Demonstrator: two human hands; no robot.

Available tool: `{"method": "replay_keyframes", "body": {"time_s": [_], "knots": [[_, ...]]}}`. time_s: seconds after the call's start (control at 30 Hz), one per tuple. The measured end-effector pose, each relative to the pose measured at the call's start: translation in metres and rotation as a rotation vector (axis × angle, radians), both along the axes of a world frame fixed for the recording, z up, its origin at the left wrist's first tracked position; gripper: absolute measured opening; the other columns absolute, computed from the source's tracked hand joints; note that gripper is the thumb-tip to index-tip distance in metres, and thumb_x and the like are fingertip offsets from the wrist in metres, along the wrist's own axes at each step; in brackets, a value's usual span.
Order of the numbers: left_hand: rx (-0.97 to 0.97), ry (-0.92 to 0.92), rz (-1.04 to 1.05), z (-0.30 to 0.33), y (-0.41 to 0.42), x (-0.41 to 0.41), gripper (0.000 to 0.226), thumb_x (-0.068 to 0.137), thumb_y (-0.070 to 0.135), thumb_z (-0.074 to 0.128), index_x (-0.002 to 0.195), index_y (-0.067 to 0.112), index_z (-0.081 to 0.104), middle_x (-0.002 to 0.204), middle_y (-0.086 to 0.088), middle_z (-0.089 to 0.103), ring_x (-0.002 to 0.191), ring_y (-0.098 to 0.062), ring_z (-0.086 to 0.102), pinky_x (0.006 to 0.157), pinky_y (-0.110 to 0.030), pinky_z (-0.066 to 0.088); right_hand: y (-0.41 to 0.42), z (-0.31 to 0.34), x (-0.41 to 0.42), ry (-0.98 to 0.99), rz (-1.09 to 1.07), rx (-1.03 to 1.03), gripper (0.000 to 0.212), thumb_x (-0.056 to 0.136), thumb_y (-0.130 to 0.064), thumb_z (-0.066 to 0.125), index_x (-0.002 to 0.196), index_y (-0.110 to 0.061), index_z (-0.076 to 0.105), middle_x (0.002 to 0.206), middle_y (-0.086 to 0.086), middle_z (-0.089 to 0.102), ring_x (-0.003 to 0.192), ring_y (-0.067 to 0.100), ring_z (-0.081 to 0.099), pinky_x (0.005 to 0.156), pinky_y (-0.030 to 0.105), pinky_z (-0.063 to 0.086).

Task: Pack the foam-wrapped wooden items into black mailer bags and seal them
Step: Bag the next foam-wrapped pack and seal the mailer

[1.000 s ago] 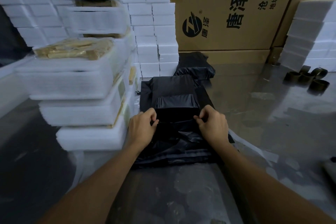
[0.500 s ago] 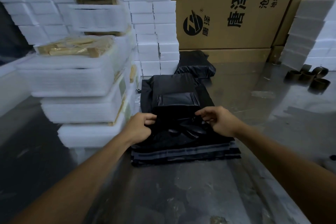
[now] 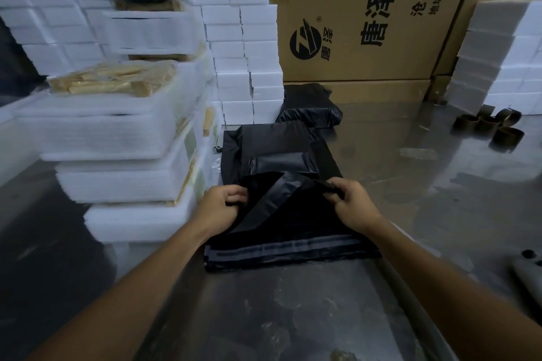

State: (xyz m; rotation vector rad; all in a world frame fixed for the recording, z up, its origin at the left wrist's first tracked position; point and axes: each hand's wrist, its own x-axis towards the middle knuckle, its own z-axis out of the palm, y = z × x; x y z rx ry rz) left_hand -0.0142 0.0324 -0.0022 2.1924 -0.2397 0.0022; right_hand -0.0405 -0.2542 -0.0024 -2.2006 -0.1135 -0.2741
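Note:
A stack of flat black mailer bags (image 3: 287, 252) lies on the metal table in front of me, grey seal strips along the near edge. My left hand (image 3: 221, 205) pinches the left side of the top bag's far edge (image 3: 272, 193). My right hand (image 3: 350, 202) pinches its right side, and the edge is lifted off the stack between them. Foam-wrapped wooden items (image 3: 117, 138) are piled high at the left, wood showing in the top open one. A filled black bag (image 3: 311, 110) lies behind the stack.
White foam blocks (image 3: 246, 47) are stacked at the back, and more (image 3: 498, 61) at the far right. Large cardboard boxes (image 3: 366, 14) form the back wall. Several empty tape cores (image 3: 495, 126) lie at the right. A grey device (image 3: 528, 269) sits at the right edge.
Both hands have raised the far edge of the top bag off the stack and spread it apart; one second ago they were pressed close together on the flat bag.

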Motion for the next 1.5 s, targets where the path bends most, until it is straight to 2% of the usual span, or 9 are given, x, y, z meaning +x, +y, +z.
{"method": "replay_keyframes", "body": {"time_s": [0.23,0.4,0.5,0.57,0.7,0.83,0.93,1.27,1.5], "knots": [[0.022,-0.109,-0.067,-0.002,-0.005,-0.01,0.044,0.078,-0.002,0.074,0.117,0.015,0.067,0.111,-0.007,0.07,0.107,-0.023,0.064,0.094,-0.04,0.052,0.004,-0.001,-0.002,-0.079,-0.031,0.157,0.03,0.1,-0.002,0.053,0.074,-0.018,0.056,0.062,-0.009,0.05,0.058,0.003,0.045,0.056,0.024,0.036],[0.331,-0.432,-0.12,0.006,-0.012,-0.019,0.06,0.068,0.033,0.085,0.12,0.015,0.062,0.113,0.002,0.05,0.107,-0.025,0.053,0.088,-0.042,0.05,0.007,0.005,-0.005,-0.098,-0.088,0.309,0.031,0.105,-0.017,0.049,0.076,-0.009,0.057,0.068,0.004,0.06,0.065,0.009,0.053,0.064,0.033,0.042],[0.426,-0.5,-0.164,0.013,-0.016,-0.021,0.084,0.058,0.068,0.08,0.118,0.013,0.06,0.15,-0.007,0.03,0.138,-0.029,0.034,0.106,-0.041,0.039,0.007,0.006,-0.008,-0.114,-0.106,0.42,0.038,0.106,-0.025,0.048,0.087,0.004,0.062,0.08,0.015,0.068,0.076,0.017,0.061,0.07,0.034,0.048],[0.394,-0.616,-0.189,0.016,-0.021,-0.022,0.057,0.073,0.045,0.082,0.114,0.012,0.06,0.162,-0.001,0.018,0.148,-0.015,0.021,0.107,-0.04,0.041,0.006,0.007,-0.009,-0.12,-0.104,0.434,0.051,0.105,-0.031,0.047,0.081,0.014,0.05,0.071,0.013,0.055,0.07,0.018,0.051,0.066,0.035,0.04],[0.146,-0.625,-0.119,0.02,-0.033,-0.026,0.059,0.083,0.011,0.074,0.138,0.012,0.052,0.14,0.013,0.043,0.124,0.001,0.045,0.096,-0.016,0.038,0.004,0.007,-0.009,-0.097,-0.119,0.529,0.055,0.105,-0.033,0.047,0.089,0.019,0.054,0.08,0.034,0.061,0.075,0.022,0.054,0.071,0.036,0.045],[0.028,-0.664,0.013,0.032,-0.043,-0.017,0.006,0.079,-0.008,0.065,0.081,-0.002,0.063,0.072,-0.007,0.061,0.066,-0.028,0.058,0.056,-0.03,0.042,0.001,0.006,-0.009,-0.114,-0.157,0.546,0.043,0.107,-0.028,0.046,0.097,0.009,0.065,0.095,0.026,0.071,0.084,0.02,0.065,0.079,0.037,0.052],[-0.141,-0.589,0.125,0.04,-0.049,-0.009,0.034,0.097,0.018,0.059,0.064,0.027,0.055,0.045,0.011,0.045,0.043,-0.007,0.044,0.047,-0.017,0.035,-0.001,0.007,-0.008,-0.107,-0.151,0.524,0.029,0.107,-0.02,0.044,0.096,-0.004,0.065,0.091,0.005,0.073,0.082,0.011,0.066,0.077,0.027,0.053],[-0.245,-0.541,0.169,0.046,-0.037,0.005,0.029,0.103,0.023,0.047,0.076,0.033,0.051,0.057,0.012,0.045,0.054,-0.003,0.043,0.054,-0.013,0.034,-0.006,0.071,0.006,-0.056,0.118,0.404,0.016,0.094,-0.012,0.066,0.081,-0.017,0.075,0.082,0.002,0.074,0.081,0.017,0.068,0.08,0.033,0.057],[-0.247,-0.616,0.232,0.046,-0.034,0.002,0.039,0.104,0.015,0.044,0.068,0.031,0.038,0.056,0.009,0.034,0.052,-0.001,0.039,0.051,-0.012,0.032,0.001,0.083,0.012,-0.254,0.002,0.281,0.015,0.097,-0.011,0.063,0.09,-0.012,0.076,0.081,-0.003,0.075,0.078,0.012,0.07,0.076,0.034,0.059]]}}
